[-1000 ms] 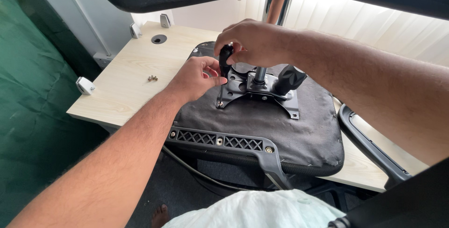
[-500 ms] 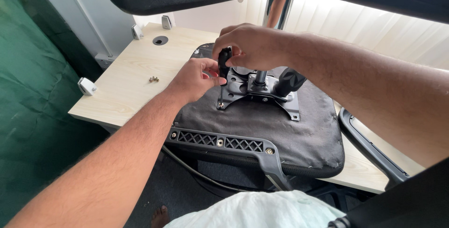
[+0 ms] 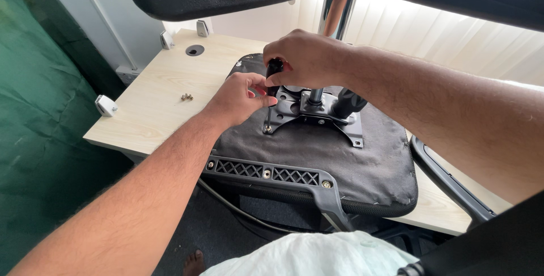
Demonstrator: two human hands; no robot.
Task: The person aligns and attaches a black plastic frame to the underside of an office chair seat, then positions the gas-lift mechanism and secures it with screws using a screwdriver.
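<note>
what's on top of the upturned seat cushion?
A black metal mounting plate lies on the seat cushion. The right hand grips a screwdriver upright at the plate's corner; the left hand touches its shaft. Hands cover part of the plate.

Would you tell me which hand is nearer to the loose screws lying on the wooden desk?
Left. The left hand is just right of the loose screws; the right hand is farther right, gripping the screwdriver handle.

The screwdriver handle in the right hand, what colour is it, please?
Black, seen in the head view: screwdriver handle, right hand.
</note>
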